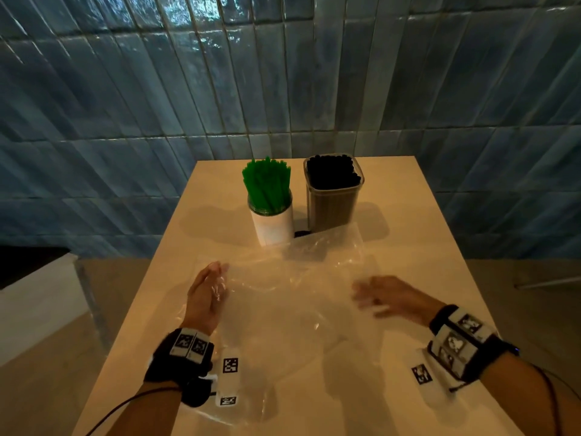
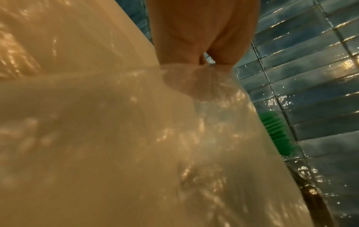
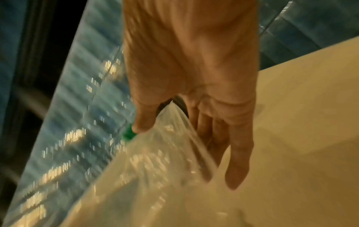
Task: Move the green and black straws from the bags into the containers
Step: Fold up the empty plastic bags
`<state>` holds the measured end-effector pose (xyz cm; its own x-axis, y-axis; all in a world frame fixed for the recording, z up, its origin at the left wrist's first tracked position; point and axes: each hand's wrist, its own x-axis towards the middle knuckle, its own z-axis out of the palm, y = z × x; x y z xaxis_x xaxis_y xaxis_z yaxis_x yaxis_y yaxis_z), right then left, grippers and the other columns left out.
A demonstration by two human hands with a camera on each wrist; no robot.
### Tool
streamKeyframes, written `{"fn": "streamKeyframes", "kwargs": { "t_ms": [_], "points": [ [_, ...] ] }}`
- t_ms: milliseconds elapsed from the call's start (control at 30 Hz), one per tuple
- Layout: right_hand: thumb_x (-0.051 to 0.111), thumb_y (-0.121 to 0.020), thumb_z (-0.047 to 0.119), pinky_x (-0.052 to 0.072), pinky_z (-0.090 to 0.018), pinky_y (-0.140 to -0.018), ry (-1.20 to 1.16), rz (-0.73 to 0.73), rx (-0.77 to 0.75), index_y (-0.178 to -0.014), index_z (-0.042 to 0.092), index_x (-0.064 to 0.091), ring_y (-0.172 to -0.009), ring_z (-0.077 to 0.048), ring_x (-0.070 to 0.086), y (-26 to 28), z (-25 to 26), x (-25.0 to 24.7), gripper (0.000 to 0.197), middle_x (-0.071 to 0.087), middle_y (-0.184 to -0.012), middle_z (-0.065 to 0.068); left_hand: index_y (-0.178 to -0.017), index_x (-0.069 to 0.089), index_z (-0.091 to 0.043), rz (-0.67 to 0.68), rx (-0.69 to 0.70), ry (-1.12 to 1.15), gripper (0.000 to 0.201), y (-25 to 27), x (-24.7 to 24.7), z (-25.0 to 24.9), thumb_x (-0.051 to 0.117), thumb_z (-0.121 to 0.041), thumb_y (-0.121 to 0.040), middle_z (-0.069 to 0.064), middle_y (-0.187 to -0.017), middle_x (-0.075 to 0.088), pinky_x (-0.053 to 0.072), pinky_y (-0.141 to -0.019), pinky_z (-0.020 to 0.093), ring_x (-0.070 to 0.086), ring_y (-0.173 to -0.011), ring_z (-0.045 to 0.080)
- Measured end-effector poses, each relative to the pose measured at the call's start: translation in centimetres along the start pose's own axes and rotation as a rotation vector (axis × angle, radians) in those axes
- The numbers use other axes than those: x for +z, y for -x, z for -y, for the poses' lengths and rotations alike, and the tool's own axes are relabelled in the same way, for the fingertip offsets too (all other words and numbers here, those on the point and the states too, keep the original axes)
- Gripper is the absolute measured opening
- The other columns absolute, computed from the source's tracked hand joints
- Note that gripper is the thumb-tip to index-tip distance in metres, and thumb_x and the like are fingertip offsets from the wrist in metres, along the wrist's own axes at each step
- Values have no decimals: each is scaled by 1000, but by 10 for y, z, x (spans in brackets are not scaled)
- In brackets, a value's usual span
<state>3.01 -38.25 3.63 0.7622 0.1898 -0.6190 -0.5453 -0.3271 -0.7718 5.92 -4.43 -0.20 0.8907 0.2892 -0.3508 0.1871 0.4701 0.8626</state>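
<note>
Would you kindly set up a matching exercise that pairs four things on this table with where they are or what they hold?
Things:
1. green straws
2. black straws
3. clear bags
4. left hand

Places or states:
A. in the square clear container
B. lying flattened on the table, no straws visible in them
C. standing in the round white container
D. at the left edge of the plastic, touching it

Pairs: 1-C, 2-A, 3-B, 4-D
</note>
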Motion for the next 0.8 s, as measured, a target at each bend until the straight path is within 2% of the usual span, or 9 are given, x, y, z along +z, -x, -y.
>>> {"fn": "streamKeyframes", "kwargs": {
  "t_ms": [67,167,333,400,500,600,667,733,800],
  "points": [
    [58,-90,32,49,-34,-83,139,-24,44,-99,17,65,-94,-17,64,-7,-25,11,19,70,-100,0,-89,59,-15,-49,-56,31,18,-1,-4,3,44,-12,-99,-2,-78,69,48,-45,13,61,-51,-2],
    [53,-95,26,51,-32,-71,17,-176,23,-84,11,65,-73,-17,64,-8,-45,16,22,69,-84,-4,-92,60,-18,-83,-147,-91,11,-2,-11,3,50,-21,-96,-1,-89,66,43,-42,14,51,-44,5],
    [44,-98,12,43,-22,-40,3,-428,-93,-83,6,57,-44,-16,53,-4,-49,26,21,58,-69,-7,-102,63,-8,-129,192,-661,22,-6,-12,10,52,-26,-95,6,-65,53,37,-37,19,41,-43,15],
    [40,-97,8,38,-23,-35,1,-536,-132,-86,5,54,-41,-17,48,-7,-49,29,18,55,-66,-7,-108,62,-10,-126,172,-697,28,-3,-8,10,46,-31,-98,6,-65,55,41,-44,24,45,-48,19],
    [37,-98,8,36,-24,-34,-127,-626,-170,-85,8,53,-43,-14,45,-10,-52,26,21,53,-65,-7,-111,55,-15,23,-202,-404,38,9,-5,8,37,-46,-97,11,-90,63,47,-62,33,59,-74,25],
    [41,-100,20,37,-25,-39,-330,-642,-154,-86,11,55,-42,-15,45,-11,-54,21,22,51,-66,-9,-101,60,-10,214,-506,-550,46,32,-12,20,42,-52,-93,15,-98,67,52,-77,43,65,-90,32],
    [50,-96,27,41,-27,-47,-467,-625,-104,-91,10,59,-50,-19,48,-11,-57,18,20,55,-69,-8,-90,63,-6,266,-494,-609,31,50,-15,29,49,-34,-95,15,-86,68,54,-78,47,69,-76,28],
    [58,-92,26,43,-30,-52,-501,-557,-40,-91,7,61,-57,-20,51,-12,-62,17,19,58,-71,-8,-89,60,-7,212,-399,-580,21,59,-14,39,46,-20,-98,11,-79,66,57,-65,39,69,-62,20],
    [58,-92,13,47,-33,-58,-460,-486,-13,-94,0,64,-61,-22,54,-11,-67,19,14,60,-72,-11,-87,59,-10,127,-249,-693,24,59,-14,46,43,-22,-100,6,-70,61,52,-49,28,63,-51,15]
  ]
}}
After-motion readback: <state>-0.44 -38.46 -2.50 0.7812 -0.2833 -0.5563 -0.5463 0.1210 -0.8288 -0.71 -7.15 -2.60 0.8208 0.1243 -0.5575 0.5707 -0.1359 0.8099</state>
